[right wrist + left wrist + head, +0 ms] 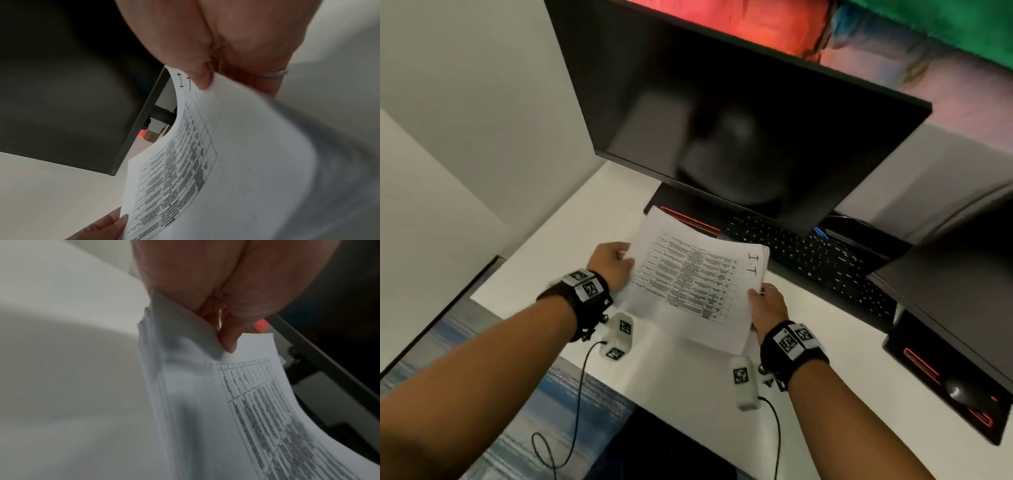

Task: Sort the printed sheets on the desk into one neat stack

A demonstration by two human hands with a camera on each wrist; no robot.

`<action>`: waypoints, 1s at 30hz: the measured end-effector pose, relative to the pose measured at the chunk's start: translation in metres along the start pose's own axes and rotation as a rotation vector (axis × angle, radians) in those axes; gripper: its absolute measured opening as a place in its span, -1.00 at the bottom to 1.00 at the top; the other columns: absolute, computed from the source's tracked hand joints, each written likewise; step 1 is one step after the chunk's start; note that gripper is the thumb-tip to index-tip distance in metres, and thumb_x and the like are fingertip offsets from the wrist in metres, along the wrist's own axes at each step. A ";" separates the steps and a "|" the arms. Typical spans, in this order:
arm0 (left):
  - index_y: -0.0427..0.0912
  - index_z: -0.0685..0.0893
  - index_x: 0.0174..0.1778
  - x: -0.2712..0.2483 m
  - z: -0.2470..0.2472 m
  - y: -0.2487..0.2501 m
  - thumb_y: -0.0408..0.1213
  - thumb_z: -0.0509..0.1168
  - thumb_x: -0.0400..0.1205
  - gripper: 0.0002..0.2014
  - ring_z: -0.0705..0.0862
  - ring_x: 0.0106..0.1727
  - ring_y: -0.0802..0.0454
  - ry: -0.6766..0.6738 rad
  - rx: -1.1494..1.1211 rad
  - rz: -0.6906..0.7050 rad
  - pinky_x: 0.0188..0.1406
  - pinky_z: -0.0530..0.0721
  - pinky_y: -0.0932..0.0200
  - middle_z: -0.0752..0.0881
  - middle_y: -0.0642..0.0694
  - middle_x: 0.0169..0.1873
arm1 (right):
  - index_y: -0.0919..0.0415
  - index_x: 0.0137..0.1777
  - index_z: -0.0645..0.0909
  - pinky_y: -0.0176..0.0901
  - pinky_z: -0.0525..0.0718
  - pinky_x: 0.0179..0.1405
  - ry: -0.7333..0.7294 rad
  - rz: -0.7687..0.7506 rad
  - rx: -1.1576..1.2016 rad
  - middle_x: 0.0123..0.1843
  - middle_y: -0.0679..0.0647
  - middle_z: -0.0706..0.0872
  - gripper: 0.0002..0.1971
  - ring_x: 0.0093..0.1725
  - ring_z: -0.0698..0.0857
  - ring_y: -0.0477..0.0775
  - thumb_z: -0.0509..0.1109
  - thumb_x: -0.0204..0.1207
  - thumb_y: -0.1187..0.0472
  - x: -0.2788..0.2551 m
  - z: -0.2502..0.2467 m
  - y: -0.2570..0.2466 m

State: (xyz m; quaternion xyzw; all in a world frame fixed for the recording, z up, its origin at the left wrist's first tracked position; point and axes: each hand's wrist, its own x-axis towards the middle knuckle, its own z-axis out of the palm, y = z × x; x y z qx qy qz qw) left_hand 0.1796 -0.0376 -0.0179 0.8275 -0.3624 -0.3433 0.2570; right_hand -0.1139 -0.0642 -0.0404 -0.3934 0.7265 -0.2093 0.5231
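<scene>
Paper, a bundle of printed sheets, is held up in the air above the white worktop, in front of a dark monitor and a black keyboard. The left hand pinches the bundle's left edge, thumb on top and fingers curled beneath. The right hand pinches the opposite edge the same way, beside a handwritten "I.T". The top page carries a table of small print.

The bundle looks light and floppy: it sags and curves between the two grips. In the left wrist view the sheet edges sit uneven, fanned slightly rather than flush. Loose sheets like these would likely slide over one another, so a hold on two opposite edges suits them, with the lower edge tapped on the worktop to square them.

Much is unclear. The print is too blurred to read. How many sheets there are cannot be counted. Whether other sheets lie on the worktop under the bundle is hidden. The fingers beneath the paper are mostly out of sight.
</scene>
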 end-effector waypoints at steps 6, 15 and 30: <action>-0.14 0.78 0.25 0.055 -0.024 -0.015 -0.30 0.35 0.62 -0.71 0.74 0.10 -0.10 0.021 0.091 -0.090 0.08 0.56 0.25 0.80 -0.10 0.14 | 0.24 0.00 0.67 0.23 0.84 -0.07 -0.019 0.095 -0.208 0.04 0.26 0.80 -0.87 0.00 0.80 0.32 0.41 0.46 0.30 0.026 0.043 -0.032; -0.13 0.77 0.25 0.069 -0.020 -0.017 -0.39 0.34 0.62 -0.70 0.73 0.12 -0.18 0.007 0.120 -0.099 0.12 0.61 0.15 0.77 -0.12 0.13 | 0.30 -0.01 0.67 0.20 0.86 -0.29 0.011 0.150 -0.271 -0.07 0.25 0.78 -0.78 -0.23 0.80 0.23 0.59 0.38 0.33 0.032 0.042 -0.038; -0.14 0.74 0.10 -0.007 -0.010 0.094 -0.34 0.21 0.69 -0.80 0.73 -0.01 -0.08 -0.105 0.274 0.374 -0.03 0.60 0.16 0.78 -0.12 -0.01 | 0.18 0.20 0.61 0.06 0.69 0.09 0.065 -0.470 -1.065 0.19 0.19 0.72 -0.78 0.16 0.73 0.27 0.29 0.65 0.12 -0.079 -0.004 -0.115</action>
